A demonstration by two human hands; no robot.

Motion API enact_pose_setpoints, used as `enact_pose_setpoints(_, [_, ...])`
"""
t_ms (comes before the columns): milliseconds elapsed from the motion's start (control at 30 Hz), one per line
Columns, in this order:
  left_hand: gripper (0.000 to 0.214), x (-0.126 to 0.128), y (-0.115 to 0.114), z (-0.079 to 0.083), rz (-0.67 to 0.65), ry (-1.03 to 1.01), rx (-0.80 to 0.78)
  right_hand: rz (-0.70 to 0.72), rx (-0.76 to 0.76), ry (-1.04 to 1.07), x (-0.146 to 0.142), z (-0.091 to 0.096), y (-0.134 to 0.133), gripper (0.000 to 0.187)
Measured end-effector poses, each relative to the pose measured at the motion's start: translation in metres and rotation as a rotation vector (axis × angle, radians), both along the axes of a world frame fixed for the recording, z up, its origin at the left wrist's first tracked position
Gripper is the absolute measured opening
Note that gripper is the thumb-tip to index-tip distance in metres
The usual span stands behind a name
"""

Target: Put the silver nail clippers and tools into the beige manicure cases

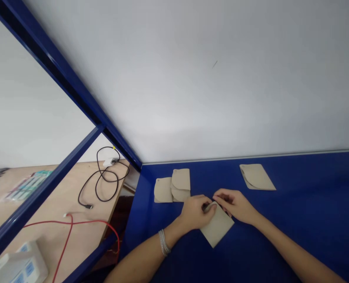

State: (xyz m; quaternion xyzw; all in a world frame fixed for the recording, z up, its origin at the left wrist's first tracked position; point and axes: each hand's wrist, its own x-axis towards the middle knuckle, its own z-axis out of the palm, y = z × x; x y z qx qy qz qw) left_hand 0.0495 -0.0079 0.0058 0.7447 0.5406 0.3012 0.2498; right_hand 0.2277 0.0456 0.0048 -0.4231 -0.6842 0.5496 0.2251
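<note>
My left hand [196, 212] and right hand [233, 205] pinch narrow on the top edge of a beige fabric pouch [217, 228], held flat on the blue bench top [309, 236] for control; more pouches [180, 184] sit just past my left fingers.

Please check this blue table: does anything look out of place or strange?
The beige fabric piece at the far right looks odd: it lies alone and turned at an angle, away from the two overlapping beige pieces on the left.

Matt beige cloth pouch [217, 226], soft felt-like nap, matt blue surface [280, 243], glossy blue-painted metal frame [59, 65], pale matt wood tabletop [62, 204], smooth black rubber-sheathed cable [97, 181]
</note>
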Motion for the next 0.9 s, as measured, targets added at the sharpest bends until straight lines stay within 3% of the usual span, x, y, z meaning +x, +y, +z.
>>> enact_pose_setpoints(167, [0.021,-0.003,0.002,-0.005,0.032,-0.104,-0.061,0.018,0.017,0.018,0.0,-0.001,0.0,0.033])
enact_pose_setpoints(400, [0.025,-0.009,0.002,-0.004,0.054,-0.233,-0.146,0.024,0.155,0.041,0.001,0.001,0.002,0.028])
enact_pose_setpoints(900, [0.028,-0.011,0.006,-0.003,0.031,-0.184,-0.14,0.052,0.202,0.084,0.001,-0.006,0.005,0.023])
